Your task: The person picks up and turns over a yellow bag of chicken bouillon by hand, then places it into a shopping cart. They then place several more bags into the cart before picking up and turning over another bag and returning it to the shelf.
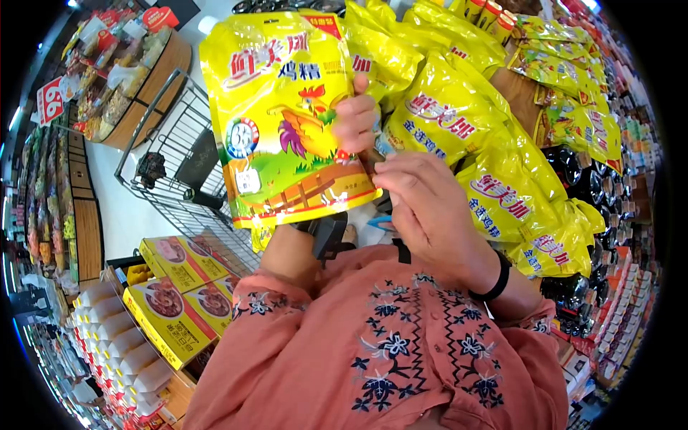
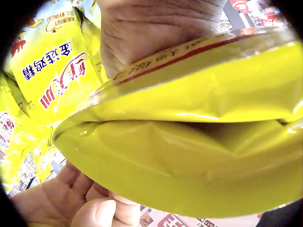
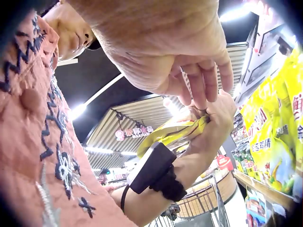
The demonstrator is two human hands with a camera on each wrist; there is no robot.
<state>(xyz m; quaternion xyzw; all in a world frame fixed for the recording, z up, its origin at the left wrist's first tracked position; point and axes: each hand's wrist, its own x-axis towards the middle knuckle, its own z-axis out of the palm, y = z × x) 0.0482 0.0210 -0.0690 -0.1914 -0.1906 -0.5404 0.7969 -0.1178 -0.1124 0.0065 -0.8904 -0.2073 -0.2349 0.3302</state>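
A glossy yellow pouch of chicken bouillon (image 1: 287,93), with a rooster picture and a white cap at its upper left corner, is held upright before the chest. My left hand (image 1: 356,118) grips it from behind, fingers wrapped round its right edge; most of the palm is hidden. In the left wrist view, the pouch's folded bottom (image 2: 180,156) fills the middle. My right hand (image 1: 426,208) is by the pouch's lower right corner, loosely bent fingertips right at the edge. From the right wrist, its fingers (image 3: 208,80) hang close over the left hand and pouch.
Larger yellow bouillon bags (image 1: 444,115) are heaped to the right, with smaller packets behind. A wire shopping cart (image 1: 172,143) stands at the left, beyond stacked yellow boxes (image 1: 175,308). Goods shelves (image 1: 72,208) line the far left.
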